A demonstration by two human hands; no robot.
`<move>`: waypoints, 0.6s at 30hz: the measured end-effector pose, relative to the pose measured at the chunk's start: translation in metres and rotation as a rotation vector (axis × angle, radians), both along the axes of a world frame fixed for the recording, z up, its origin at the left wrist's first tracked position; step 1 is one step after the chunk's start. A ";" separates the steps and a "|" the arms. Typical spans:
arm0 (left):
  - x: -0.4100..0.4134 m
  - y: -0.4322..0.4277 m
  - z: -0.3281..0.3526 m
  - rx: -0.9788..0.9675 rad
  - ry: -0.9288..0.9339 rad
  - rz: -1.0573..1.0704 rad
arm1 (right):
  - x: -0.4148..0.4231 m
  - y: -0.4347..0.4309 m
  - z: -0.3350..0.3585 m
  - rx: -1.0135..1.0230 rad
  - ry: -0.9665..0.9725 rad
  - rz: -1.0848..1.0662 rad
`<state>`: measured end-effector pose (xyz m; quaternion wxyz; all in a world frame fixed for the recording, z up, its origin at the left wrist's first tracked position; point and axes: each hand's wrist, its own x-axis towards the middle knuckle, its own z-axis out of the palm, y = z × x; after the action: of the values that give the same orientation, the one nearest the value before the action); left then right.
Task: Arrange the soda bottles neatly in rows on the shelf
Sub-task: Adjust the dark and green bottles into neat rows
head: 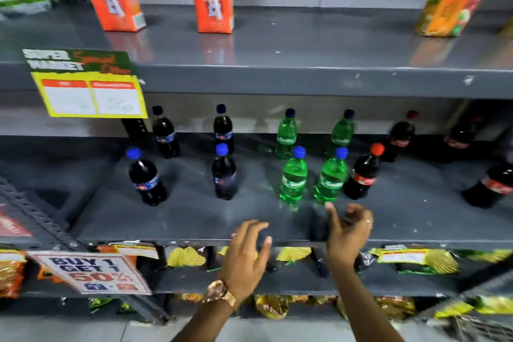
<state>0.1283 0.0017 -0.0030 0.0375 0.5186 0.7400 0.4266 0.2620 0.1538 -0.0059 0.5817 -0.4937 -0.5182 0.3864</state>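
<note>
Bottles [224, 172] on shelf [194, 219], two rows; hands [298, 241] before them.

Both arms reach forward. The left hand [248, 251] is open with fingers spread. The right hand [348, 233] is loosely curled, empty, thumb up.

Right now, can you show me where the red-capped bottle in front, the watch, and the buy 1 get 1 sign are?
front red-capped bottle [362, 179]: head view, on its red label.
watch [218, 290]: head view, on its face, at the left wrist.
buy 1 get 1 sign [90, 272]: head view, on the printed middle.
</note>
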 end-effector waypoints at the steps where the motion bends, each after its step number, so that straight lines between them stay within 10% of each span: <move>1: 0.019 0.015 0.003 -0.017 -0.040 -0.074 | 0.018 0.018 0.000 -0.023 -0.042 -0.030; 8: 0.094 0.127 0.021 -0.192 -0.493 -0.051 | 0.064 0.107 0.014 -0.075 -0.364 0.284; 18: 0.110 0.187 0.027 -0.223 -0.324 0.259 | 0.114 0.132 0.007 -0.097 -0.393 0.385</move>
<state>0.2379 0.1891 0.0238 0.1581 0.3366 0.8273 0.4210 0.3759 0.2858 0.0010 0.3617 -0.4789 -0.6863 0.4109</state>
